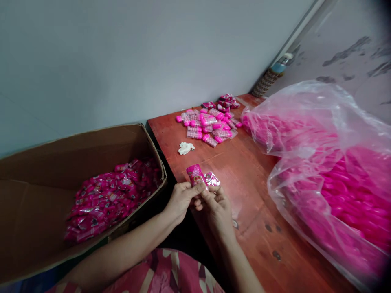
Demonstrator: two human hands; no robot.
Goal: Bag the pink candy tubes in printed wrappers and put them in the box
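Note:
Both of my hands meet over the table's near edge, around a small pink printed packet. My left hand pinches its lower part between thumb and fingers. Thumb and fingers closed, my right hand grips the packet's lower end from the other side. A shiny silver-and-pink printed piece shows just beyond the right fingers; whether they touch it I cannot tell. Farther back lies a pile of small clear containers with pink caps, and behind it several dark pink wrappers.
At left stands a cardboard box holding many pink wrapped packets. A large clear plastic bag full of bright pink plastic pieces covers the right of the red wooden table. A crumpled white scrap lies near the pile.

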